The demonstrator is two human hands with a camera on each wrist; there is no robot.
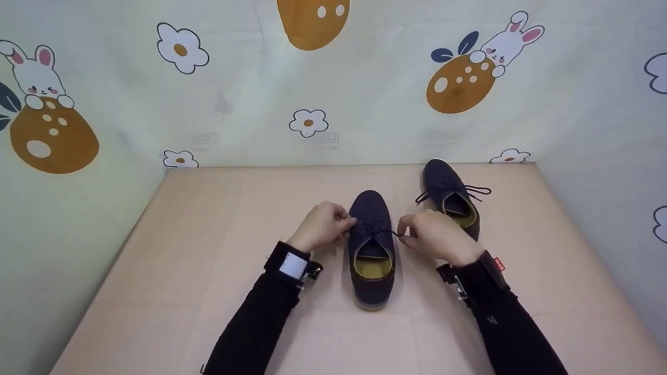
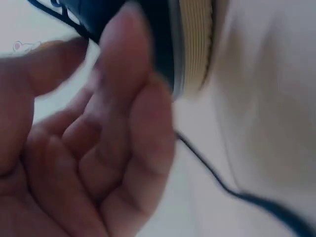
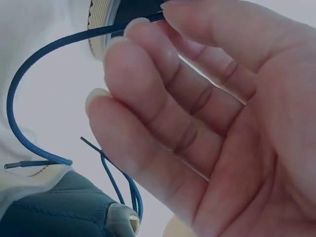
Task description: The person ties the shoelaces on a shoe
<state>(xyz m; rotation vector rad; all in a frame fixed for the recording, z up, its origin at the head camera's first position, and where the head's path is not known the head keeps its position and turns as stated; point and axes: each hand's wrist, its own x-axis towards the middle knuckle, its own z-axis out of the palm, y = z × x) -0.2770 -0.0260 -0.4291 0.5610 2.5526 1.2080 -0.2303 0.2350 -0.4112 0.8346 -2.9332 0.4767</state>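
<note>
A dark navy lace-up shoe (image 1: 369, 206) stands on the table, toe pointing away, its tan lining visible. At its left side my left hand (image 1: 321, 227) pinches one end of the shoelace (image 2: 208, 169) between thumb and index finger; the tail hangs below the fingers in the left wrist view. To the right of the shoe, my right hand (image 1: 440, 237) pinches the other end of the lace (image 1: 394, 233), drawn out sideways from the eyelets. In the right wrist view, that lace's tail (image 3: 23, 69) loops away from the fingertips. The lace crossing is small and dark.
A matching shoe (image 1: 437, 173) with its lace tied in a bow (image 1: 477, 190) stands at the back right, partly behind my right hand. The pale pink tabletop (image 1: 208, 260) meets a patterned curtain (image 1: 250, 104) at the back and sides.
</note>
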